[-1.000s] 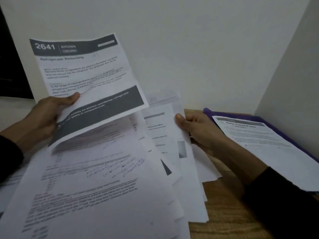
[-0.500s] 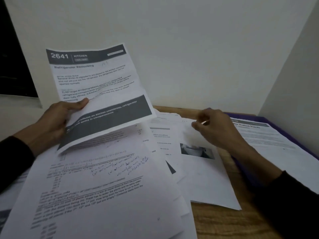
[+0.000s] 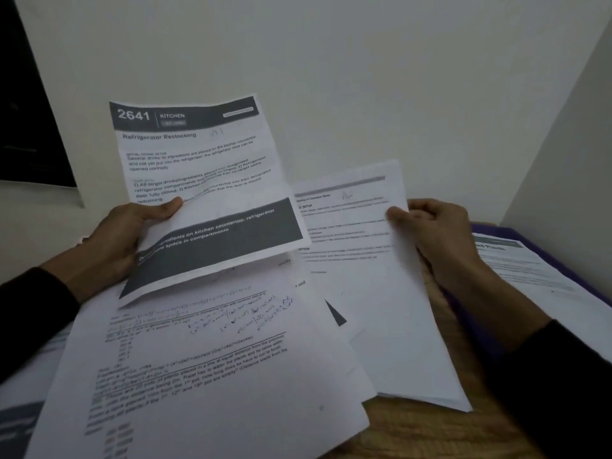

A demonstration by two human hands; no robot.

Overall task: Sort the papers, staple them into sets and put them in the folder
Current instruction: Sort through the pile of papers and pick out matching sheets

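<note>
Two sheets are lifted at once. The left hand [image 3: 112,240] pinches the "Refrigerator Restocking" sheet [image 3: 198,180], thumb on its face; the right hand [image 3: 433,233] has its fingers [image 3: 397,215] clamped on the edge of a second printed sheet [image 3: 351,226]. Both hang over the loose paper pile [image 3: 212,369] on the wooden surface [image 3: 417,432]. The purple folder [image 3: 463,309] lies at the right, a "Plants" page [image 3: 536,276] on it. Risk: single-edge grips let sheets sag, slip and re-mix with the unsorted pile; no stapler is visible.

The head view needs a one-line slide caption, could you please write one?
Left hand holds the Refrigerator Restocking sheet while right hand lifts another page.
</note>
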